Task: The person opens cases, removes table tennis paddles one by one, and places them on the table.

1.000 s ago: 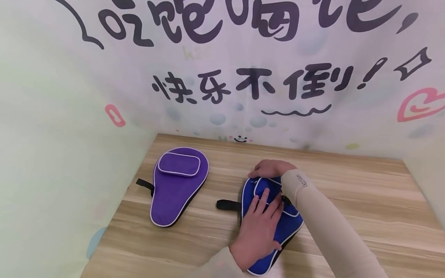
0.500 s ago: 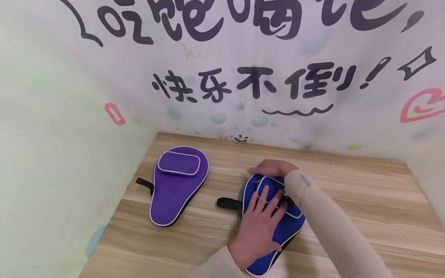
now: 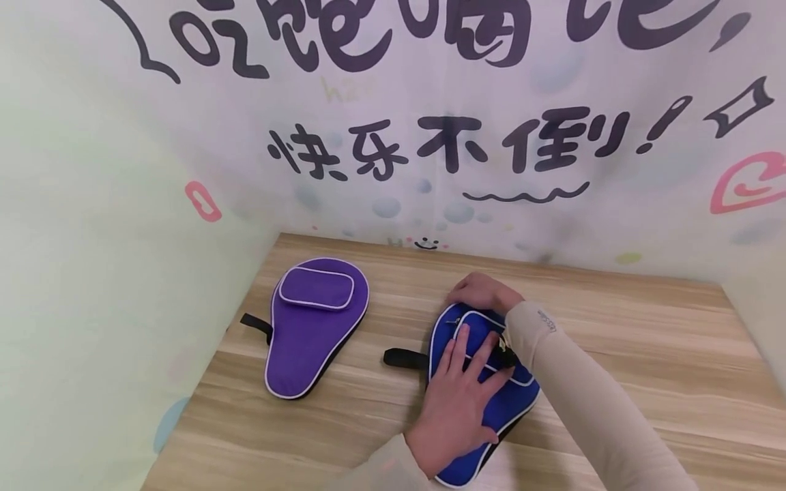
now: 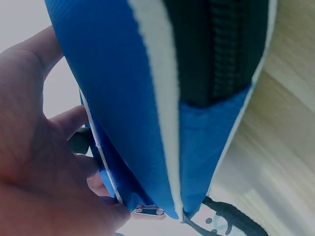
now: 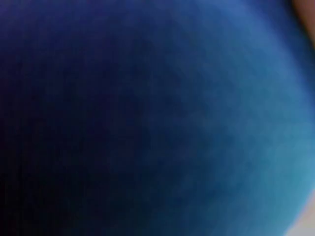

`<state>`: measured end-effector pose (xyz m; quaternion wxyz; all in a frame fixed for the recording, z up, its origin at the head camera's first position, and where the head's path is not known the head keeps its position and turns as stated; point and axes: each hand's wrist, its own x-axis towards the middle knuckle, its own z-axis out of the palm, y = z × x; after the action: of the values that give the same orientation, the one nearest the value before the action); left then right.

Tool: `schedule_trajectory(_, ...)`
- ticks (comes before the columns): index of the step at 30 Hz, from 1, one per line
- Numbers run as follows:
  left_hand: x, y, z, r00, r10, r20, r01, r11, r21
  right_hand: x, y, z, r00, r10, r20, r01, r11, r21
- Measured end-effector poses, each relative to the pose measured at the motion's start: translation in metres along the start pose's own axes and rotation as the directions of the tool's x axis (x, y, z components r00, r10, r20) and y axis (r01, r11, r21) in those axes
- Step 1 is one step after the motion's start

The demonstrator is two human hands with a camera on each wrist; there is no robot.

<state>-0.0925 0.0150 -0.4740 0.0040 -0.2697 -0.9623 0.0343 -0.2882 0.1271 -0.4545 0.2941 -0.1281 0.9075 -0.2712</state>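
Note:
A blue table tennis bat case [image 3: 512,402] with white piping lies on the wooden table, its rounded end away from me. My left hand [image 3: 454,412] rests on it, fingers spread over the front pocket, thumb at the right edge. My right hand [image 3: 482,292] is at the case's far rounded edge, its fingers bent down there with the tips hidden. In the left wrist view, a black zipper [image 4: 226,54] runs along the case's side. A small metal zipper pull [image 3: 452,320] shows by the pocket. Blue fabric [image 5: 162,118] fills the right wrist view, blurred.
A purple bat case [image 3: 316,334] of the same shape lies to the left, its black strap [image 3: 254,323] sticking out. The blue case's black strap loop [image 3: 405,359] points left, between the two cases. A printed cloth wall [image 3: 368,211] bounds the table's back.
My right hand has shifted slightly away from me along the case's far edge, its fingers now more bent. The blue case has turned a little. My left hand stays on it, fingers shifted slightly.

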Motion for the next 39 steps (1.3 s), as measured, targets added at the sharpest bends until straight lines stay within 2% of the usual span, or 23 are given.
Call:
schedule_trajectory(3,0.002,-0.002,0.0,1.0,-0.016,0.016,0.016,1.0,-0.012,0.002,0.004,0.001,0.999,0.003,-0.05,-0.003,1.0,0.007)
schedule_trajectory(6,0.004,-0.004,-0.001,0.999,-0.031,0.045,0.032,0.999,-0.038,0.004,0.006,0.003,0.998,-0.019,-0.065,0.018,1.0,-0.014)
schedule_trajectory(11,0.004,-0.008,-0.001,0.996,-0.033,0.087,0.041,0.995,-0.09,0.008,0.005,0.007,0.993,-0.091,-0.074,0.085,0.994,-0.072)
schedule_trajectory(18,0.004,-0.01,-0.003,0.994,-0.025,0.103,0.036,0.994,-0.106,0.01,0.006,0.009,0.992,-0.103,-0.073,0.1,0.994,-0.036)
schedule_trajectory(24,0.004,-0.011,-0.002,0.992,-0.03,0.119,0.045,0.992,-0.12,0.009,0.005,0.008,0.991,-0.119,-0.058,0.113,0.988,-0.106)
schedule_trajectory(31,0.007,-0.011,-0.003,0.988,-0.022,0.155,0.045,0.988,-0.148,0.007,0.007,0.004,0.981,-0.195,0.008,0.192,0.955,-0.227)
schedule_trajectory(39,0.008,-0.015,-0.001,0.988,-0.03,0.151,0.052,0.988,-0.144,0.011,0.003,0.004,0.979,-0.204,-0.001,0.188,0.907,-0.377)
